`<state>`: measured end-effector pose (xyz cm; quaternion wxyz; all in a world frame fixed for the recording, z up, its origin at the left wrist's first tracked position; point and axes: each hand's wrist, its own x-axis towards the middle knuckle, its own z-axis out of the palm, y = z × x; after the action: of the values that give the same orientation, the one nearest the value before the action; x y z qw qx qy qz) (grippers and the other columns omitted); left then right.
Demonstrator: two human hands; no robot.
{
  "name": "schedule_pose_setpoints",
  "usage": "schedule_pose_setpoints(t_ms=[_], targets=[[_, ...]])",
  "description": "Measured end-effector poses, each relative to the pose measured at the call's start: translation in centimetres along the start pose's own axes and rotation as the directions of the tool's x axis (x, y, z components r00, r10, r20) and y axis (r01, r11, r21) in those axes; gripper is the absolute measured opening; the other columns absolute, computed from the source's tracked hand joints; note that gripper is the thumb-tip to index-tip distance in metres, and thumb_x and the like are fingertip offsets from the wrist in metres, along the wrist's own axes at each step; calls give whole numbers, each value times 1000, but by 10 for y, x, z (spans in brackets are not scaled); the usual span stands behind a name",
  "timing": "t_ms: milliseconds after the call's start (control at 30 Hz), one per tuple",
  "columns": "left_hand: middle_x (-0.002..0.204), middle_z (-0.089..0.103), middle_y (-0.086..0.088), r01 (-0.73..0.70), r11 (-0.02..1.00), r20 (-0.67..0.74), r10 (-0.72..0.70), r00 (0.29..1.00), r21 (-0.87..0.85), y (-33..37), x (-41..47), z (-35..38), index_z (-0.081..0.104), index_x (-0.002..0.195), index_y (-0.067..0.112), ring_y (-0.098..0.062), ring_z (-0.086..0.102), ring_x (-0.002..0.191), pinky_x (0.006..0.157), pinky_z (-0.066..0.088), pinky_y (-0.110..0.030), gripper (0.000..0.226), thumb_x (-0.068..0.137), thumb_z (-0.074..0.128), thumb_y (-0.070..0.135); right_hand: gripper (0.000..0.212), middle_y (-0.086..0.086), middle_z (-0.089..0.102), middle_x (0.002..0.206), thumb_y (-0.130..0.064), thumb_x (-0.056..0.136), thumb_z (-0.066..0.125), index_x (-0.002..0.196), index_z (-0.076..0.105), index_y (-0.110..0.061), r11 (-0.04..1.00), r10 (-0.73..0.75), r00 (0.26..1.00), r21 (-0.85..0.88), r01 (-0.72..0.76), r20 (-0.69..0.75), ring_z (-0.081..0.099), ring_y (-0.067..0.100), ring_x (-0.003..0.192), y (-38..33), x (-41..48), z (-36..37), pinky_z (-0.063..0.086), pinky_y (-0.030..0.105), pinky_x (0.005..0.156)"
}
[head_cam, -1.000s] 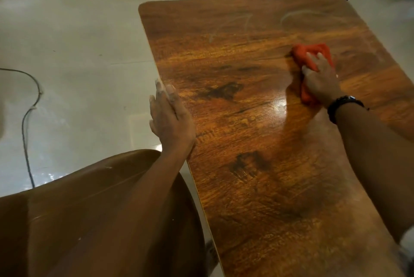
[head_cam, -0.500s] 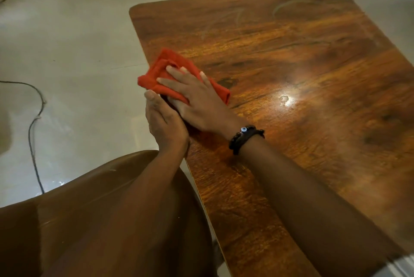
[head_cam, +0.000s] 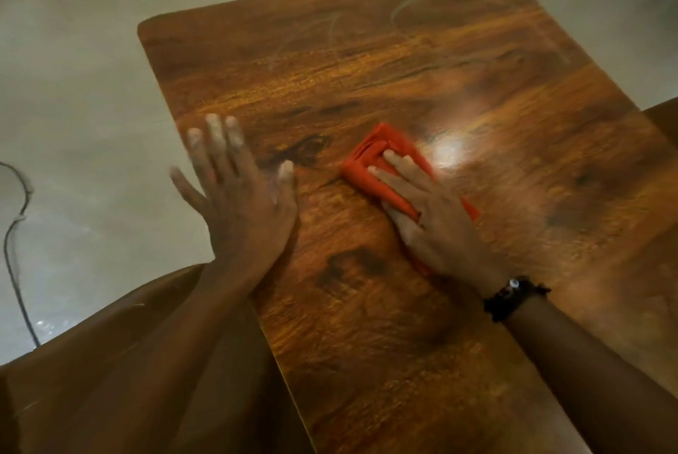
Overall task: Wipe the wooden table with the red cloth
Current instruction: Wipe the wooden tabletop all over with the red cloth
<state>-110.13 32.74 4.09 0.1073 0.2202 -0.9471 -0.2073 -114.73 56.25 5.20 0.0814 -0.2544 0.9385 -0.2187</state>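
While our right hand (head_cam: 436, 226) pressed flat on the folded red cloth (head_cam: 370, 163) near the middle of the wooden tabletop (head_cam: 403, 362) — grip released, fingers straight — our left hand (head_cam: 242, 196) rested open beside it. Soft and light, the cloth would bunch, we judged; pressing its centre suited best.

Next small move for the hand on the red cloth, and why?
Probably slide the folded red cloth forward, toward the far end of the brown wooden table. The right hand presses it flat mid-table, while pale curved smear marks show there; the left hand rests flat near the left edge.
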Motion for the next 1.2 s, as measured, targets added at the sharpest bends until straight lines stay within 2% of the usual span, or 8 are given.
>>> schedule_pose_setpoints(t_ms=[100,200,633,733,867,1000,1100,1200], targets=[[165,0,-7,-160,987,141,161,977,-23,48,14,9,10,155,13,-26,-10,151,119,-8,-55,76,98,33,58,51,-13,23,160,-33,98,50,147,37,-37,995,98,993,18,-97,-65,18,12,148,50,32,-23,14,51,121],[165,4,-6,-268,960,196,280,940,-83,109,41,32,16,154,12,-25,-8,151,120,-7,-54,72,99,29,57,49,-8,24,160,-29,100,49,147,37,-34,983,184,974,12,-184,-131,19,16,149,88,55,-48,9,34,116],[165,-2,-8,-431,902,152,422,894,32,158,82,94,6,156,8,-21,-10,152,122,-3,-50,80,99,14,65,52,0,16,163,-32,101,37,152,24,-30,846,531,817,86,-526,-224,12,25,149,229,160,-134,-2,56,119],[165,-5,-7,-431,902,174,423,889,13,159,81,92,3,156,8,-20,-12,151,122,-2,-51,82,98,12,65,50,0,16,163,-31,101,39,150,29,-37,892,448,875,27,-451,-183,9,24,150,219,174,-128,-5,58,118],[165,-8,-8,-432,902,149,425,893,15,161,81,88,-1,156,8,-21,-13,151,122,0,-52,86,96,12,69,50,-3,19,162,-26,100,46,147,35,-39,996,84,996,-4,-84,-31,10,22,150,158,168,-93,-1,60,118],[164,-12,-9,-429,903,81,426,901,14,162,80,84,-3,156,9,-23,-16,151,121,-2,-54,87,95,14,69,59,-3,19,162,-17,92,50,147,36,-32,947,-311,938,-28,319,155,11,21,150,109,142,-64,0,51,120],[164,-12,-7,-416,909,98,414,905,-5,161,81,83,-3,156,10,-20,-15,151,121,0,-55,86,95,14,69,54,-9,19,161,-20,96,50,146,38,-36,970,-243,960,35,240,137,11,13,150,130,142,-76,-1,42,120],[165,-9,-1,-427,904,167,421,892,1,161,81,86,-2,156,15,-14,-15,150,122,1,-53,83,95,10,69,48,-9,20,161,-30,101,47,147,36,-39,999,-34,998,20,33,52,13,14,149,179,151,-107,1,48,121]])
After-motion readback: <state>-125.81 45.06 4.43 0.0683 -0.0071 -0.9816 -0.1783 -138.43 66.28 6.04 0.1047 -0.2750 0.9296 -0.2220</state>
